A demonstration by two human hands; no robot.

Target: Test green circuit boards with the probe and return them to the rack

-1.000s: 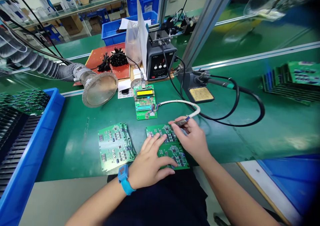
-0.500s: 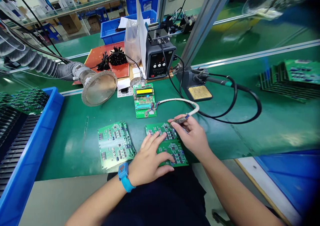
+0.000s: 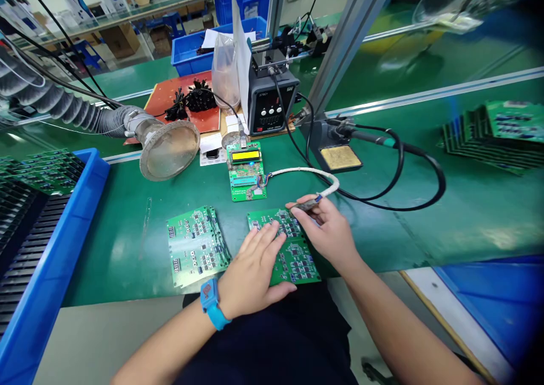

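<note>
My left hand (image 3: 255, 266) lies flat and open across a green circuit board (image 3: 293, 260), covering part of its left side. Between the thumb and fingers of my right hand (image 3: 329, 232) is a probe (image 3: 305, 205), its tip at the board's upper edge. A white cable (image 3: 306, 170) links the probe to a programmer board (image 3: 246, 172) with a lit yellow display. To the left of my left hand sits a stack of similar circuit boards (image 3: 195, 249).
A blue bin (image 3: 63, 237) with upright boards stands at left. Above it hangs a fume extraction hose (image 3: 170, 149). Behind are a soldering station (image 3: 272, 104) and an iron stand (image 3: 340, 157) with looping black cable. More boards (image 3: 497, 132) lean at right.
The fingers of my left hand have drawn closer together on the board. My right hand and the probe have stayed in place.
</note>
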